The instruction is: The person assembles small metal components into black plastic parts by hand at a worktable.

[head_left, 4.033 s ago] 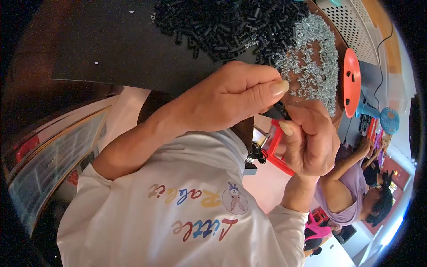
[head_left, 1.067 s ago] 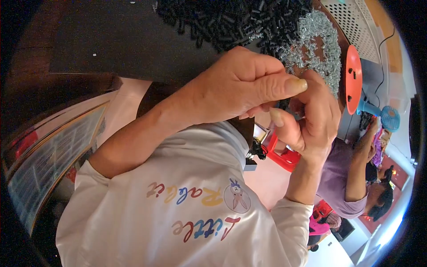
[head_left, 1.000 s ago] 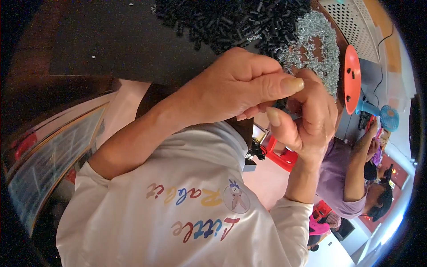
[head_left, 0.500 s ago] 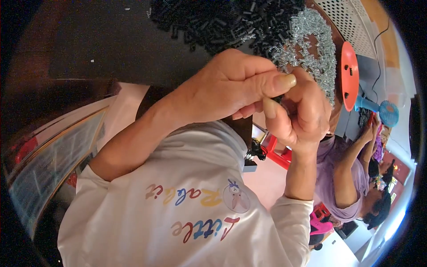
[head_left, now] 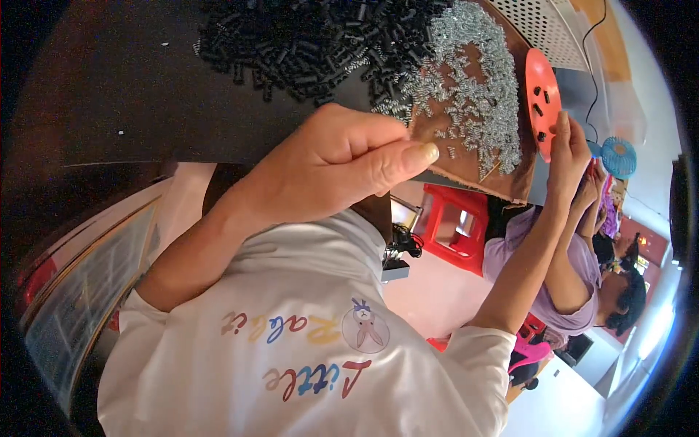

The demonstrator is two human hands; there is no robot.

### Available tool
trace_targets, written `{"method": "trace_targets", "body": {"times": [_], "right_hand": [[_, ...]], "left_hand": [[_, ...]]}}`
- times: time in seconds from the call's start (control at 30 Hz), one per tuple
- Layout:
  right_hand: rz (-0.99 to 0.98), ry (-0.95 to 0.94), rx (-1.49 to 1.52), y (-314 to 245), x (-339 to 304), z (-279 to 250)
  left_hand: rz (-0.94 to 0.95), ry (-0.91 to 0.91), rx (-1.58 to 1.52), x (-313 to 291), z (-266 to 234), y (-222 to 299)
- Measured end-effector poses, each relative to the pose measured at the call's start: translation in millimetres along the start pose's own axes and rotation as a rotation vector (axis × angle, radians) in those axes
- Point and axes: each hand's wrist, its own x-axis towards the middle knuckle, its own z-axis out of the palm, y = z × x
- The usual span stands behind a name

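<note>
My left hand (head_left: 357,156) is closed, its thumb pressed over the curled fingers, in front of the table's near edge. Whatever it may hold is hidden. Out to the right, my right hand (head_left: 570,154) is at the near rim of a red plate (head_left: 537,69), fingers loosely stretched with nothing visible in them. Several short black pieces lie on this plate, one black piece (head_left: 541,136) close to my right fingers. Beyond my left hand are a heap of small black tubes (head_left: 313,47) and, right of it, a spread of small silver coil springs (head_left: 488,87).
The dark table (head_left: 138,95) stretches left. Brown cardboard (head_left: 429,116) lies under the springs. A white perforated basket (head_left: 542,29) stands behind the plate. Past my right arm are a red stool (head_left: 455,229), a blue fan (head_left: 619,156) and a person in a purple shirt (head_left: 582,306).
My right hand has parted from my left and moved right to the red plate. One more black piece shows on the plate. My left hand has shifted slightly left and stays closed.
</note>
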Motion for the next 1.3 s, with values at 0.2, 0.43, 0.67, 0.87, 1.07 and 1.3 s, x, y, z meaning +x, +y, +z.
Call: {"method": "trace_targets", "body": {"times": [0.2, 0.43, 0.67, 0.87, 1.07, 1.3], "right_hand": [[-0.037, -0.098, 0.198, -45, -21, 28], [-0.669, -0.493, 0.152, -152, -39, 92], [-0.909, -0.518, 0.064, -181, -29, 133], [-0.793, -0.542, -0.066, -202, -29, 136], [-0.966, -0.775, 0.151, -207, -39, 132], [-1.005, -0.718, -0.1, -216, -37, 135]], "left_hand": [[0.103, 0.018, 0.125, -3, 1, 0], [0.208, -0.019, 0.225, -3, 6, -4], [0.252, 0.014, 0.161, -4, 7, -2], [0.219, 0.01, 0.175, -1, 1, -1], [0.216, -0.024, 0.203, -9, 2, -3], [0.253, -0.013, 0.185, -6, 1, -5]]}}
